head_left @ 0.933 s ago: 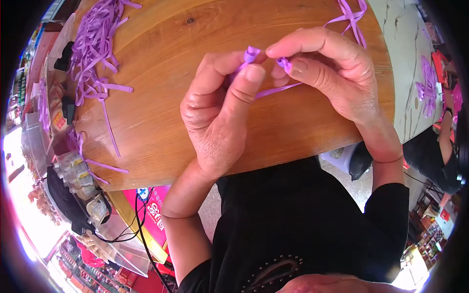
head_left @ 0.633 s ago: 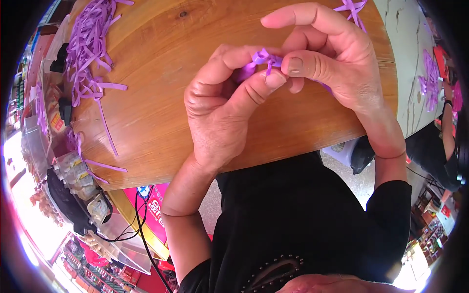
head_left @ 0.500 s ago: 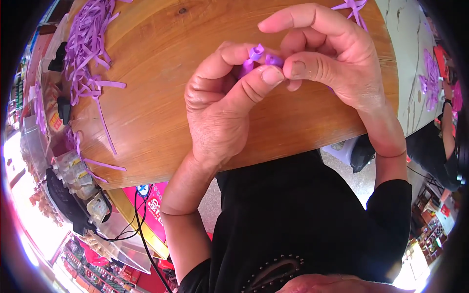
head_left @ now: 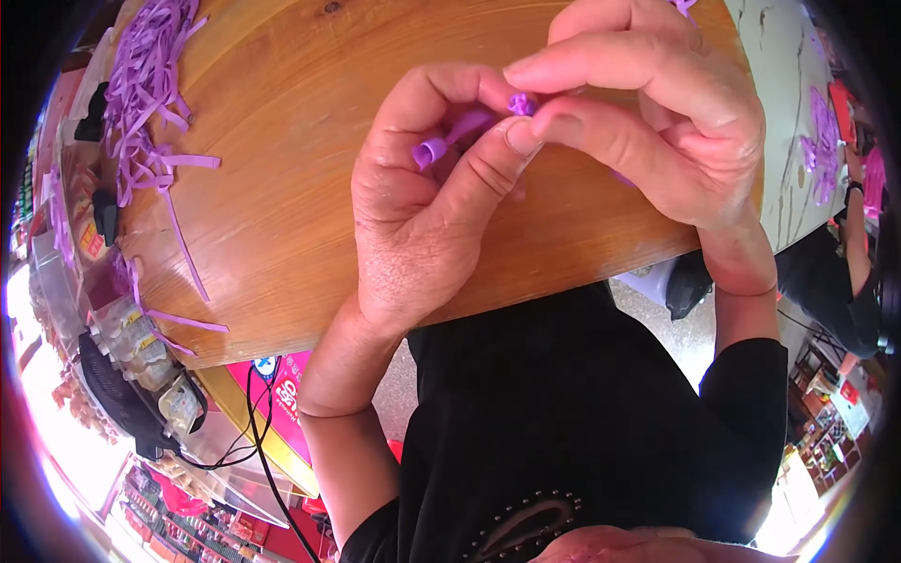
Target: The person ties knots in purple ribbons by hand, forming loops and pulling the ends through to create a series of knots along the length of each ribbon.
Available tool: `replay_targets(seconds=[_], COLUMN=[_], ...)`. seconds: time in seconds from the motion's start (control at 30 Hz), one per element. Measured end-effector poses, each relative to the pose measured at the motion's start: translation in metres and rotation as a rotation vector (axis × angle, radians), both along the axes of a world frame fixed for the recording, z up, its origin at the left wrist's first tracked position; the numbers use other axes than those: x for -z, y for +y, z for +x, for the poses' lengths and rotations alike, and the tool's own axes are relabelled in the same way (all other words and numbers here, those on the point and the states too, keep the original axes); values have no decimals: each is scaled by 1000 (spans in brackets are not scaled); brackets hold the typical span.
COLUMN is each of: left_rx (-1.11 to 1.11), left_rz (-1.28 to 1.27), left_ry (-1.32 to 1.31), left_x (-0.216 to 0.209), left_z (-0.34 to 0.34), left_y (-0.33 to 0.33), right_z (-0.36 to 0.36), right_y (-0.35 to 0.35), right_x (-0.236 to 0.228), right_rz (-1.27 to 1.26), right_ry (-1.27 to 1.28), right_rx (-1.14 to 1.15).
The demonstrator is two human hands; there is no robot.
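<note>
Over the wooden table (head_left: 291, 235), my two hands meet at a purple ribbon (head_left: 460, 129) with a small bunched knot. The thumb and forefinger of my left hand (head_left: 422, 202) pinch the ribbon just below the knot, and a curled loose end sticks out across the palm side. My right hand (head_left: 657, 122) has its thumb and forefinger closed at the knot from the other side. Part of the ribbon is hidden behind the fingers. A bit of purple also shows below the right thumb.
A heap of purple ribbons (head_left: 150, 84) lies at the table's far left, with strands trailing toward me. More ribbons (head_left: 822, 150) rest on a white marbled surface (head_left: 784, 113) at right, near another person's arm (head_left: 857, 235). Black cables (head_left: 255, 427) hang at lower left.
The ribbon's curled end has swung left and down, and the knot now shows between the fingertips. My right hand has moved slightly right, its forefinger now lowered onto the knot.
</note>
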State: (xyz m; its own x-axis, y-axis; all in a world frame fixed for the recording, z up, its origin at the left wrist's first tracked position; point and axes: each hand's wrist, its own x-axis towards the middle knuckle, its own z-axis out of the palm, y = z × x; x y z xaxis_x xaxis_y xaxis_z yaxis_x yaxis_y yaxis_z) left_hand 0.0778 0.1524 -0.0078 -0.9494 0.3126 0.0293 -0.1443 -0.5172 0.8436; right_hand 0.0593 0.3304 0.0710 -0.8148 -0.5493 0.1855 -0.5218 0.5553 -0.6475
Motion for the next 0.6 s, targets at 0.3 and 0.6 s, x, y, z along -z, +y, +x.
replay_targets(seconds=[0.3, 0.6], left_rx=[-19, 106], left_rz=[-117, -199], left_ry=[0, 53], left_x=[4, 4], left_z=[5, 4], left_y=[-1, -10], right_z=[-13, -11], right_y=[2, 2], right_x=[46, 46], right_rz=[-373, -361], right_ry=[131, 141], right_rx=[-133, -186])
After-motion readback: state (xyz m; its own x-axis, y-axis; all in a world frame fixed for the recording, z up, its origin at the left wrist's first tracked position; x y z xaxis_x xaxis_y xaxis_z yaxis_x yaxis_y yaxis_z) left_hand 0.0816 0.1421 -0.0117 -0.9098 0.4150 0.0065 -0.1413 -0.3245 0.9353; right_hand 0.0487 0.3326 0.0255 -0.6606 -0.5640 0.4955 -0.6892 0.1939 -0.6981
